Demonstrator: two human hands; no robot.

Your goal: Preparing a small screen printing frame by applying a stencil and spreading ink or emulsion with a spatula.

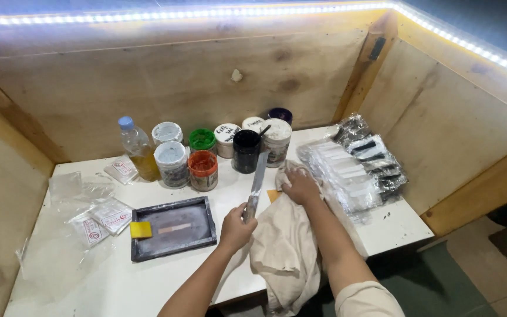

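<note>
Here the left hand [236, 226] grips the palette knife [257, 179] beside the rag [283, 246].

Bare forearms; short beige sleeve [365, 299] on right arm

handle of the flat metal blade [257, 176] hidden inside the left hand [236, 228] | part of the cloth [283, 252] covered by the right hand [300, 186], lower end cut off by bottom edge | jar [280, 114] at back mostly hidden behind others | packet [94, 230] print too small to tell | tabletop [118, 282] front-left corner out of frame
</note>
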